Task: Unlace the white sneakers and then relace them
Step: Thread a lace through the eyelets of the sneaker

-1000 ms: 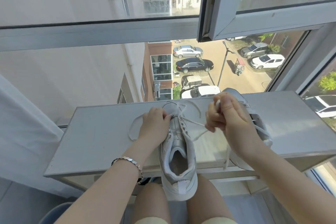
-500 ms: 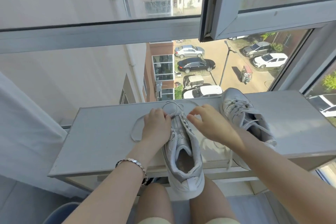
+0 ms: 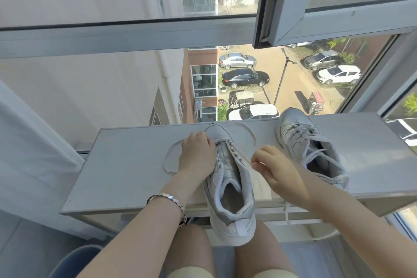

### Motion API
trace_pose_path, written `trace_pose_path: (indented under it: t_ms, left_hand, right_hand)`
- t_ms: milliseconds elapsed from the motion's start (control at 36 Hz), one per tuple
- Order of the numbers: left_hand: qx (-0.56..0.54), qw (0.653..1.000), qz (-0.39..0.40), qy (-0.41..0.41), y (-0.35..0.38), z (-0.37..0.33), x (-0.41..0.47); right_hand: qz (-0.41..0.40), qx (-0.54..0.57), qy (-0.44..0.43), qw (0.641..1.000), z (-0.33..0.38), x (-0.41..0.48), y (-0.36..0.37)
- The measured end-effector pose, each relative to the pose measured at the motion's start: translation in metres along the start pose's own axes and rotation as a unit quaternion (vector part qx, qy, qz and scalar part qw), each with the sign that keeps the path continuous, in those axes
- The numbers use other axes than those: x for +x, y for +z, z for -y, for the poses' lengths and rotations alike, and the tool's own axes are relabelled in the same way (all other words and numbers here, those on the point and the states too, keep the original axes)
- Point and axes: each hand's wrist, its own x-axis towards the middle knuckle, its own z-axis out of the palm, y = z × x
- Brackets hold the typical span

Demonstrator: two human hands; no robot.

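Near sneaker (image 3: 228, 187) white, upper eyelets empty; far sneaker (image 3: 302, 142) laced.

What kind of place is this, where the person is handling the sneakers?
Probably a room on an upper floor of an apartment block: a white ledge sits under an open window, and parked cars lie far below outside.

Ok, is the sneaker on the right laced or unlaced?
Laced. The right sneaker has laces crisscrossing its front, with loose ends trailing over its opening.

A ledge (image 3: 126, 171) bears the middle sneaker (image 3: 228, 171), right sneaker (image 3: 304, 142), seemingly a lace (image 3: 167, 160).
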Motion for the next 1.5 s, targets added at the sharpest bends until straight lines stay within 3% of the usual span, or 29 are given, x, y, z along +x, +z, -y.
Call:
trace_pose_path:
  t_ms: [194, 306, 389, 694, 750, 889, 1028, 1194, 1306, 1500]
  left_hand:
    - [-0.005, 1.0, 0.006, 0.016, -0.001, 0.0, -0.001]
    - [-0.017, 1.0, 0.003, 0.018, -0.002, 0.001, -0.003]
    - [-0.022, 1.0, 0.002, 0.017, -0.003, 0.0, -0.004]
    - [-0.039, 0.999, -0.008, 0.017, 0.001, 0.004, -0.002]
    - [-0.042, 0.999, -0.009, 0.015, 0.002, 0.004, -0.002]
    - [-0.053, 0.999, 0.0, 0.013, -0.001, 0.002, -0.004]
    - [-0.036, 0.999, -0.002, 0.013, -0.003, 0.0, -0.006]
    - [-0.026, 1.0, 0.013, 0.003, -0.011, 0.0, -0.005]
    - [-0.031, 0.999, 0.042, 0.011, -0.025, 0.009, -0.002]
    - [0.056, 0.993, 0.059, 0.084, -0.053, 0.036, -0.009]
  right_hand:
    - [0.125, -0.076, 0.015, 0.989, -0.001, -0.008, -0.022]
    - [-0.003, -0.002, 0.069, 0.998, 0.016, 0.018, -0.008]
    - [-0.031, 0.037, 0.115, 0.992, 0.028, 0.043, -0.007]
    - [0.129, -0.045, 0.17, 0.976, 0.03, 0.092, 0.006]
    - [0.155, -0.018, 0.2, 0.967, 0.029, 0.096, 0.007]
    - [0.16, 0.199, 0.303, 0.918, 0.016, 0.095, 0.006]
    - [0.094, 0.219, 0.274, 0.932, 0.019, 0.084, 0.009]
    - [0.094, 0.141, 0.221, 0.96, 0.026, 0.072, 0.007]
    - [0.074, 0.164, 0.227, 0.957, 0.027, 0.068, 0.011]
    - [0.052, 0.183, 0.233, 0.954, 0.027, 0.063, 0.019]
